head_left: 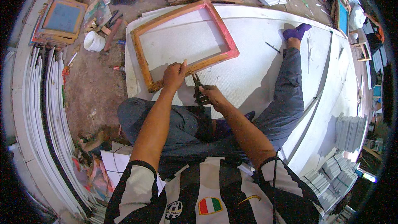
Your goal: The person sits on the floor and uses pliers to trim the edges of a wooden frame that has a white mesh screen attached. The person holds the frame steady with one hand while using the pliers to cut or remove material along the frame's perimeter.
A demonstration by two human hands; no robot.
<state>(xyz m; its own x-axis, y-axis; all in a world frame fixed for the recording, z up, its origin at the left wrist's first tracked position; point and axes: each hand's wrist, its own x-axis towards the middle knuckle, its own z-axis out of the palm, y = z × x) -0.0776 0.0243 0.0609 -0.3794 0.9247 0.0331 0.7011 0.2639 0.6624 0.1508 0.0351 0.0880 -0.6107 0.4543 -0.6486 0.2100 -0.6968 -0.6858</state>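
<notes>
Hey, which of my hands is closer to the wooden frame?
Left. Your left hand grips the wooden frame at its near side; your right hand is apart from it, closer to your body, holding pliers.

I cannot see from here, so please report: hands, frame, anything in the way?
Left hand gripping wooden frame by near bar. Right hand holding pliers, tips close to that bar. Frame over white sheet; nothing seen between pliers and frame.
</notes>
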